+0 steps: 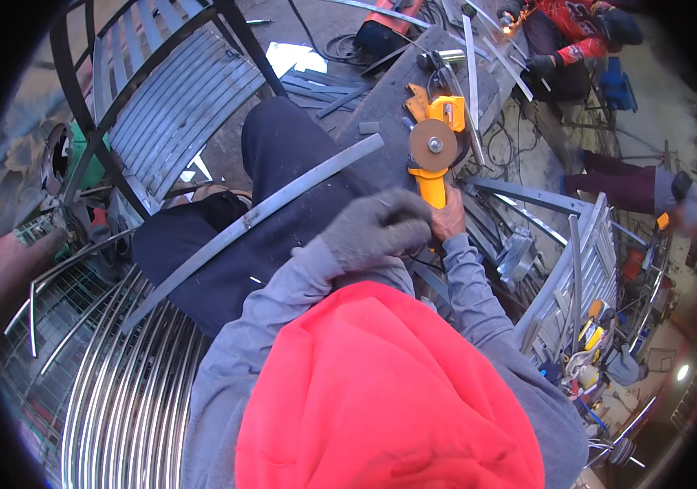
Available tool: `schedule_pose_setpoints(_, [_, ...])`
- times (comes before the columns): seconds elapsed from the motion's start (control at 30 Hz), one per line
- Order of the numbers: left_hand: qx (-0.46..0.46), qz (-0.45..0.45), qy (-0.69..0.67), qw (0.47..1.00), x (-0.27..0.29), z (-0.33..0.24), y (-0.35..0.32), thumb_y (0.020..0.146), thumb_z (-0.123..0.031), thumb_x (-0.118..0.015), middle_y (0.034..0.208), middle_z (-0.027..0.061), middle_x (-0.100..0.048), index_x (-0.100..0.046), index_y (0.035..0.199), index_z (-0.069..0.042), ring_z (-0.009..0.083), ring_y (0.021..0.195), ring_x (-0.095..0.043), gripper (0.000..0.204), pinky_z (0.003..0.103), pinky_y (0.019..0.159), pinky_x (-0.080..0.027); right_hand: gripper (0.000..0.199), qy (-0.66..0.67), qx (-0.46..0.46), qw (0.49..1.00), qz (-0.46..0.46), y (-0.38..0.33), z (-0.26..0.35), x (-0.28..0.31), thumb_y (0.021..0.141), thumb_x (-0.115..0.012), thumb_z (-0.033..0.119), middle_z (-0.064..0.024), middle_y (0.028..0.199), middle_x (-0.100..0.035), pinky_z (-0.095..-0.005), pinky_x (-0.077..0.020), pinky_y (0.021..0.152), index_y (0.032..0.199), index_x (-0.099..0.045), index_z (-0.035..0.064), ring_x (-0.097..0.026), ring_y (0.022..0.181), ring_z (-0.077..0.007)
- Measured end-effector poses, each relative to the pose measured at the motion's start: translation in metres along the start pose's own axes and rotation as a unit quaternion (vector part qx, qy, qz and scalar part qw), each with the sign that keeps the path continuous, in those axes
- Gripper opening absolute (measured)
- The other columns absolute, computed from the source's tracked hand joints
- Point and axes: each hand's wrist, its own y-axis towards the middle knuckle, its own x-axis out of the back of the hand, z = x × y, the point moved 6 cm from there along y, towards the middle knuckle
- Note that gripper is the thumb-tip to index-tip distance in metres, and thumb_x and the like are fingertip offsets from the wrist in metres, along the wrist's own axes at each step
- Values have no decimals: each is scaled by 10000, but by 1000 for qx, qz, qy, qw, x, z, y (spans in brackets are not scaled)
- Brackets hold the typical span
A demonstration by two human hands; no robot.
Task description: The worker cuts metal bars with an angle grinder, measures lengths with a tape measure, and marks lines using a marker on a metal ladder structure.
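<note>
My right hand [449, 216], bare, is wrapped round the yellow handle of an angle grinder [432, 186]. The grinder's brown cutting disc [426, 155] faces up, and whether it spins I cannot tell. Close beside that hand is my left hand [377, 230] in a grey glove. Its fingers are partly spread and slightly blurred, with nothing visible in them. A long grey flat metal bar [259, 213] lies slanting across my dark-trousered legs, touched by neither hand. Just past its upper end is a short grey offcut [370, 128].
A slatted metal frame [177, 106] stands at the far left. Curved shiny rods [120, 383] lie at lower left. Another slatted frame [585, 253] leans at right. Far right, a person in red [581, 41] works amid sparks; another person [658, 191] bends over.
</note>
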Motion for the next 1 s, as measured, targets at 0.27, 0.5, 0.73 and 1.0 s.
schedule_pose_setpoints(0.27, [-95, -223, 398, 885, 152, -69, 76, 971, -251, -690, 1141, 123, -708, -662, 1237, -31, 223, 1041, -685, 347, 328, 919, -527, 687, 8, -29, 999, -37, -7, 7, -16, 736, -849, 373, -204, 1152, -578, -472, -470, 987, 1276, -608, 22, -568, 1102, -401])
schedule_pose_setpoints(0.5, [49, -81, 572, 814, 159, 19, 152, 790, -436, -803, 1384, 205, -607, -600, 1371, -109, 385, 1314, -554, 698, 438, 1103, -454, 642, 0, 25, 999, -36, -7, 11, -20, 749, -844, 321, -197, 1159, -591, -472, -463, 982, 1259, -608, 12, -558, 1114, -386])
schedule_pose_setpoints(0.73, [116, -70, 613, 778, 144, 18, 157, 880, -351, -697, 1417, 197, -557, -586, 1383, -133, 400, 1335, -542, 559, 509, 1092, -454, 627, 10, 23, 998, -64, -9, 9, -14, 780, -847, 325, -209, 1130, -573, -474, -479, 936, 1256, -595, 3, -593, 1057, -417])
schedule_pose_setpoints(1.0, [160, -124, 524, 827, 169, 31, 173, 1016, -247, -519, 1417, 195, -555, -543, 1424, -137, 423, 1291, -582, 424, 551, 1076, -462, 670, 5, -12, 999, -46, -6, 3, -13, 787, -859, 290, -196, 1191, -575, -445, -470, 972, 1302, -565, -21, -604, 1106, -380])
